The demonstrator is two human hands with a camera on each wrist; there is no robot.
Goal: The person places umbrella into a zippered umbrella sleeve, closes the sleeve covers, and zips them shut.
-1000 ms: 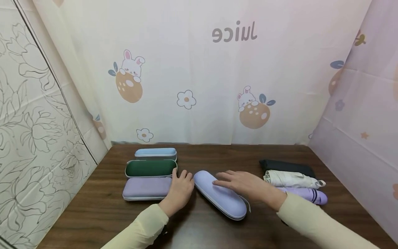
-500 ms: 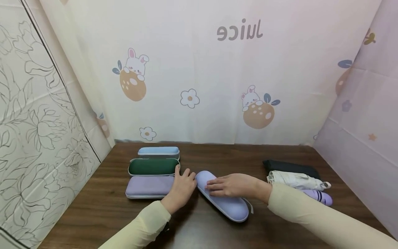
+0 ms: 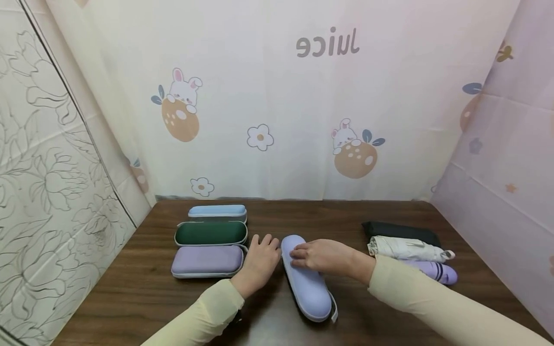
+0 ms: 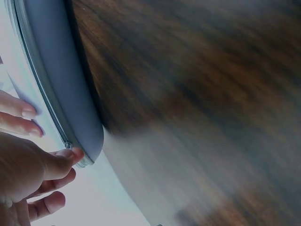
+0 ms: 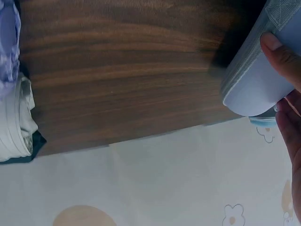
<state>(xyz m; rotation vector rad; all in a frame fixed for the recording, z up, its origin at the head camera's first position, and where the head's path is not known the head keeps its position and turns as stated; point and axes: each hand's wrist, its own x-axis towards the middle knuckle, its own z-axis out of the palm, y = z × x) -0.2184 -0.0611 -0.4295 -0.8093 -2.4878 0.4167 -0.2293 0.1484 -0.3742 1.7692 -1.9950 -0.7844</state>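
On the table [image 3: 355, 317], the periwinkle case [image 3: 305, 284] has swung from its earlier slant to point more directly away. The left hand [image 3: 259, 262] pinches its zip [image 4: 48, 101] near one end; the right hand [image 3: 326, 256] grips its sides.

A black bundle [image 3: 402, 233], a white folded umbrella [image 3: 404, 248] and a purple bundle [image 3: 430, 270] lay side by side on the bench [image 3: 130, 288]; a rabbit-print curtain [image 3: 294, 96] hung behind.
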